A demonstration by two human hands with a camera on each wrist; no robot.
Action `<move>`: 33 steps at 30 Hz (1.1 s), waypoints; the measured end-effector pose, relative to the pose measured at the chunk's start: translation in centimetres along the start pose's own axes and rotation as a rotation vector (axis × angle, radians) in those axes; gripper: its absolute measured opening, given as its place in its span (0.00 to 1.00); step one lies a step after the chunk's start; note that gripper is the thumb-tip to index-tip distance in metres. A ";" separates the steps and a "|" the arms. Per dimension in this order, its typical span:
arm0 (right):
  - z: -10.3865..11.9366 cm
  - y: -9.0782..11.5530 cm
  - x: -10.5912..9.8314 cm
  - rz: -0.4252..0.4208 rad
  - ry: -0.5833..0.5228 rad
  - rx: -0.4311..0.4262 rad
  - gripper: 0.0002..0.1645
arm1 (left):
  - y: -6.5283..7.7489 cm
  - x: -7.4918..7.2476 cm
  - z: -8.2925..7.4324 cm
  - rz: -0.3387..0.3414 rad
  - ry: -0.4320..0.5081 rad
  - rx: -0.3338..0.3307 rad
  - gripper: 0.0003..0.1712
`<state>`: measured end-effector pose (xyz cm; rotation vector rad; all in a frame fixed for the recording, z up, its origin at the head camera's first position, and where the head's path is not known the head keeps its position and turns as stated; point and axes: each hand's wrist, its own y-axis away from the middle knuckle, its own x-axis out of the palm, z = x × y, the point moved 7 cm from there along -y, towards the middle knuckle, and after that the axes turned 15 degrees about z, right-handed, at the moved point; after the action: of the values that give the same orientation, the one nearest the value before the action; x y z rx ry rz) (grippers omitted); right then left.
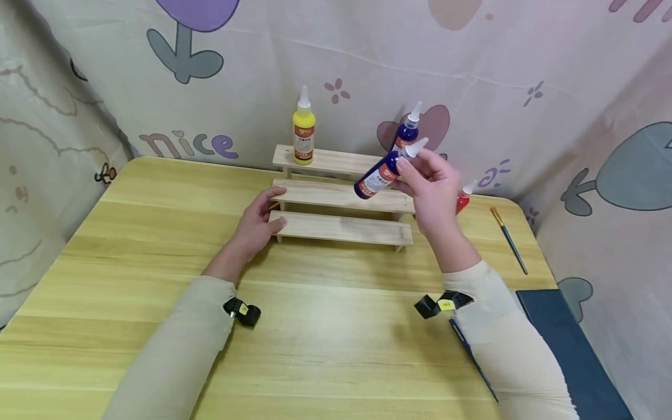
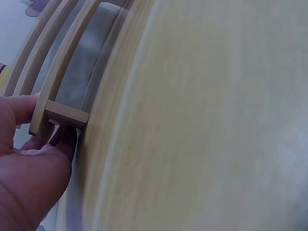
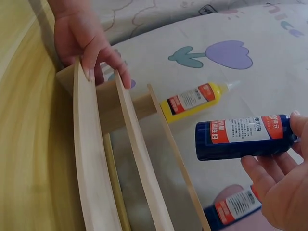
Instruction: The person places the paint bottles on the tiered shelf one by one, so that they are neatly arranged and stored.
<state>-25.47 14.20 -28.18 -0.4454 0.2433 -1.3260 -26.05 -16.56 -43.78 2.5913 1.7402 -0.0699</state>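
Note:
A three-tier wooden stand [image 1: 343,227] is on the table, its shelves rising toward the back. My left hand [image 1: 255,224] grips the stand's left end, thumb on the lowest shelf and a finger on the middle one. Over the stand's right half, my right hand [image 1: 433,184] holds a dark blue squeeze bottle [image 3: 240,137] near its white nozzle, tilted with the base down to the left. On the top shelf stand a yellow squeeze bottle [image 1: 304,134] at the left and a second blue bottle [image 1: 405,133] at the right, partly hidden behind the held one.
A red bottle [image 1: 463,199] shows partly behind my right hand. Farther right on the table lies a paintbrush [image 1: 509,239]. A dark blue flat board [image 1: 569,344] lies at the right edge, partly under my sleeve. A patterned cloth [image 1: 252,70] hangs behind the table.

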 end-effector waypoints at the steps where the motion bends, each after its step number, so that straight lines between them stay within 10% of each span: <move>1: -0.1 -0.3 0.4 0.008 -0.006 0.002 0.11 | 0.0 0.0 0.0 -0.002 -0.001 -0.003 0.37; 33: -6.7 -4.7 10.5 0.319 0.176 0.224 0.19 | -0.1 -0.2 -0.1 -0.001 -0.015 -0.007 0.37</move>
<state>-29.97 2.02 -31.18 -0.0939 0.2953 -1.0641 -26.18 -16.74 -43.65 2.5784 1.7344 -0.0828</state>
